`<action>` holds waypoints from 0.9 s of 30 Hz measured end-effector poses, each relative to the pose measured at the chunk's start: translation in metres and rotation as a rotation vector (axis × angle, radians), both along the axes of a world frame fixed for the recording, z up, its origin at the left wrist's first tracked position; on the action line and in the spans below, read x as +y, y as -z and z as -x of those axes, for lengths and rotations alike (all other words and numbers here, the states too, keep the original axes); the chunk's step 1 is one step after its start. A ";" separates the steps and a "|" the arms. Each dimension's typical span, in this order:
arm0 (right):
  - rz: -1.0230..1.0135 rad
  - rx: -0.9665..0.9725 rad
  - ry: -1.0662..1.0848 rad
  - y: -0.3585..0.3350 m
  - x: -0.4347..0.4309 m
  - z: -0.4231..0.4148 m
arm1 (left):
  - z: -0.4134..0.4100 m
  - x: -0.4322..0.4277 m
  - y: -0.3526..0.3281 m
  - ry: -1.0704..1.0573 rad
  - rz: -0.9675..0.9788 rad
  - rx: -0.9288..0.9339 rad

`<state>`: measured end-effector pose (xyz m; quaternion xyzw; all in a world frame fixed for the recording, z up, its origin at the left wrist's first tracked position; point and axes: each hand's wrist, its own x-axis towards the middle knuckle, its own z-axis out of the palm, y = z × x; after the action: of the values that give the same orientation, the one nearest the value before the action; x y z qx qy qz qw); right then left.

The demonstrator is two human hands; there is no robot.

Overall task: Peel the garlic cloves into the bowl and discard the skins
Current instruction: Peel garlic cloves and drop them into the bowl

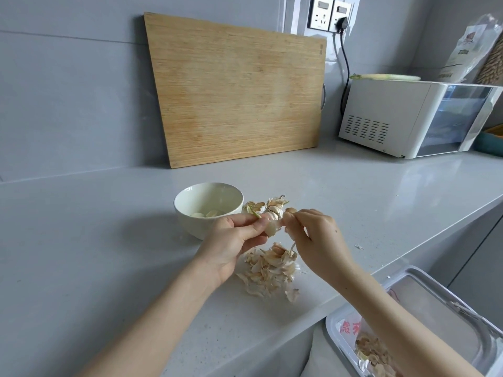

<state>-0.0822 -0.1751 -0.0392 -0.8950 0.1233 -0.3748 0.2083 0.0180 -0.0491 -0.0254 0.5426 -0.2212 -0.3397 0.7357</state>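
one garlic clove [271, 227] in left hand [234, 240] grip, its skin [291, 247] in right hand [318, 240] pinch, near the bowl [187, 221]

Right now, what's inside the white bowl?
At least two peeled garlic cloves lie at the bottom of the bowl. Its near wall hides the rest of the floor.
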 end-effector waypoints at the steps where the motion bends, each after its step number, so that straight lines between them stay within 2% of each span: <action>1: -0.017 0.004 -0.021 -0.001 0.003 0.000 | 0.000 0.000 0.000 -0.005 0.006 -0.007; 8: -0.110 0.022 -0.072 -0.007 0.022 -0.005 | 0.001 0.000 -0.002 -0.034 0.097 0.063; 11: -0.184 0.007 -0.082 -0.007 0.026 -0.008 | 0.001 0.001 -0.002 -0.023 0.077 0.113; 14: -0.224 0.016 -0.081 -0.009 0.029 -0.010 | 0.001 0.000 0.000 -0.065 0.026 0.031; 17: -0.304 0.065 -0.112 -0.013 0.032 -0.009 | 0.003 0.001 -0.001 -0.098 0.059 -0.068; 19: -0.416 0.068 -0.142 -0.017 0.034 -0.008 | 0.004 0.002 -0.002 -0.106 0.074 -0.120; 23: -0.805 0.090 -0.202 -0.024 0.035 -0.003 | 0.006 0.004 -0.003 -0.118 0.094 -0.245; 27: -1.010 0.122 -0.240 -0.027 0.032 0.001 | 0.005 0.003 -0.003 -0.140 0.101 -0.300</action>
<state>-0.0836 -0.1434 -0.0126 -0.7109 0.1972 -0.1893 0.6480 0.0128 -0.0462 -0.0227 0.5635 -0.3071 -0.1912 0.7427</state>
